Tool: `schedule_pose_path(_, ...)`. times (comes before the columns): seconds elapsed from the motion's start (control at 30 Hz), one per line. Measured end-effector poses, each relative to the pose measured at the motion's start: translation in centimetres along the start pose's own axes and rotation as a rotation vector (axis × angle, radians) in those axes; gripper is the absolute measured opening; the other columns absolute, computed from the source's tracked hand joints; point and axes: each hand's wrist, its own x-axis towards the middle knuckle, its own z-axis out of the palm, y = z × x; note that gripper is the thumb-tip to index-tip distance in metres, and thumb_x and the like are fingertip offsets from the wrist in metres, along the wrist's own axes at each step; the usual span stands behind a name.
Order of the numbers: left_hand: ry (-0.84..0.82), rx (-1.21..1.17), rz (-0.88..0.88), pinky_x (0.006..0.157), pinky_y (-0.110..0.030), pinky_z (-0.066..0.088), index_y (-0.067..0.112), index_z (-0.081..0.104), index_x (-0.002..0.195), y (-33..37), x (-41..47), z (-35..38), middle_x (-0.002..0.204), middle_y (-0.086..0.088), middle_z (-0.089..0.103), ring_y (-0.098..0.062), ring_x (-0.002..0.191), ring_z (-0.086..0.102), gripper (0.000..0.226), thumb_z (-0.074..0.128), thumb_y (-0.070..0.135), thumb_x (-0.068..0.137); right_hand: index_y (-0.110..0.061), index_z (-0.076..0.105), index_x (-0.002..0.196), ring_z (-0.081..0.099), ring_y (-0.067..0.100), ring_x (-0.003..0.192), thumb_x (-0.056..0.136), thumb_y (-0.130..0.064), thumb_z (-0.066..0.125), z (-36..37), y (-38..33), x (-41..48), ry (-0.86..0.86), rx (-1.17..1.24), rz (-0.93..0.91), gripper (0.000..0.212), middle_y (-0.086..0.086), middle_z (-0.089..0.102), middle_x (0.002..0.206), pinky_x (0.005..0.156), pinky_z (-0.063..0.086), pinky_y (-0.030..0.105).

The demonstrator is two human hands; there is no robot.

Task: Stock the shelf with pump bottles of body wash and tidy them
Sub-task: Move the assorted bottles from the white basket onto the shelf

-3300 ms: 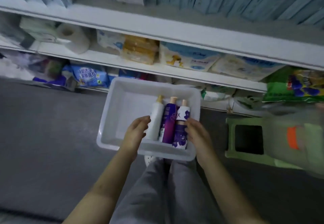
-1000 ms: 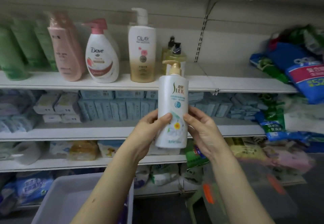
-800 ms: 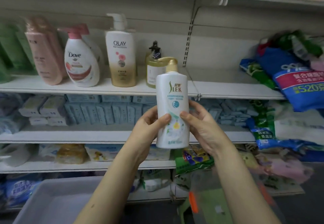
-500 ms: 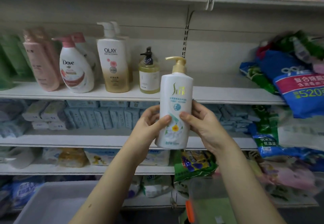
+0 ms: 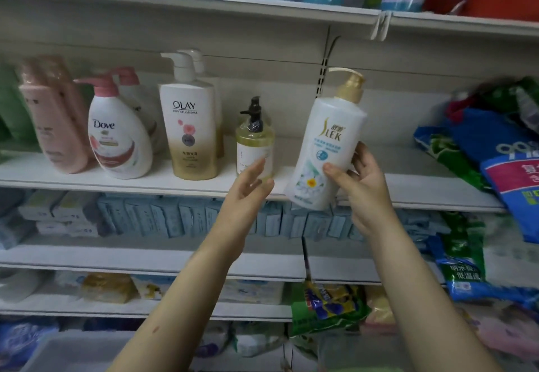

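Observation:
My right hand (image 5: 360, 180) grips a white Slek pump bottle (image 5: 328, 144) with a gold pump, tilted to the right, just in front of the shelf (image 5: 408, 194). Its base hangs at the shelf's front edge. My left hand (image 5: 248, 188) is off the bottle, fingers straight, reaching in front of a small yellow bottle (image 5: 254, 141) with a black pump. Further left on the same shelf stand Olay bottles (image 5: 191, 126), Dove bottles (image 5: 116, 132) and pink bottles (image 5: 55, 121), all upright.
Blue and green bags (image 5: 495, 150) pile up at the shelf's right end. Bare shelf lies between the yellow bottle and the bags. Blue boxes (image 5: 163, 217) fill the shelf below. A white tub (image 5: 73, 351) sits at the bottom left.
My left hand has let go of the Slek bottle and moved left toward the yellow bottle. My right hand alone has carried the bottle up and right, tilting it.

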Motion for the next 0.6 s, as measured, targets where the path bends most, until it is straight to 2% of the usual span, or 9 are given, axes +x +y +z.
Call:
schedule_pose_path(0.1, -0.013, 0.026, -0.043, 0.111, -0.036, 0.039, 0.036, 0.059, 0.127, -1.1, 2.1, -0.8, 0.130, 0.017, 0.060, -0.002, 0.122, 0.053, 0.032, 0.056, 0.027, 0.097, -0.028, 0.046, 0.128, 0.062, 0.000, 0.106, 0.084, 0.002, 0.069, 0.5, 1.5, 3.3, 0.010, -0.037, 0.000, 0.058, -0.015, 0.061, 0.117, 0.076, 0.055, 0.017)
schedule_pose_path(0.23, -0.047, 0.040, -0.060, 0.100, -0.019, 0.041, 0.033, 0.058, 0.130, -1.7, 3.8, -1.6, 0.130, 0.018, 0.059, 0.004, 0.119, 0.052, 0.033, 0.055, 0.027, 0.097, -0.030, 0.044, 0.130, 0.059, 0.009, 0.119, 0.084, 0.000, 0.070, 0.7, 3.9, 6.8, -0.032, -0.084, 0.019, 0.061, -0.008, 0.060, 0.128, 0.093, 0.054, 0.030)
schedule_pose_path(0.3, -0.051, 0.046, -0.069, 0.096, -0.013, 0.041, 0.032, 0.059, 0.129, -1.9, 4.9, -2.1, 0.128, 0.019, 0.060, 0.009, 0.116, 0.053, 0.033, 0.055, 0.027, 0.097, -0.031, 0.043, 0.132, 0.057, 0.009, 0.122, 0.083, 0.001, 0.070, 0.9, 5.0, 8.4, -0.064, -0.114, 0.020, 0.064, -0.007, 0.058, 0.132, 0.097, 0.052, 0.032)
schedule_pose_path(0.43, -0.045, 0.046, -0.077, 0.106, -0.029, 0.042, 0.029, 0.061, 0.127, -2.6, 6.0, -2.9, 0.123, 0.015, 0.065, -0.002, 0.118, 0.057, 0.033, 0.057, 0.024, 0.095, -0.026, 0.041, 0.137, 0.057, 0.010, 0.122, 0.085, -0.002, 0.069, 1.2, 6.2, 11.3, -0.129, -0.163, 0.022, 0.064, -0.007, 0.057, 0.131, 0.095, 0.053, 0.030)
schedule_pose_path(0.6, -0.064, 0.062, -0.100, 0.106, -0.027, 0.042, 0.030, 0.059, 0.130, -3.5, 6.4, -3.3, 0.123, 0.016, 0.066, 0.001, 0.117, 0.057, 0.034, 0.054, 0.020, 0.098, -0.019, 0.034, 0.146, 0.057, 0.006, 0.121, 0.091, -0.004, 0.063, 0.4, 6.1, 14.2, -0.290, -0.325, 0.015, 0.064, -0.006, 0.056, 0.135, 0.091, 0.051, 0.021)
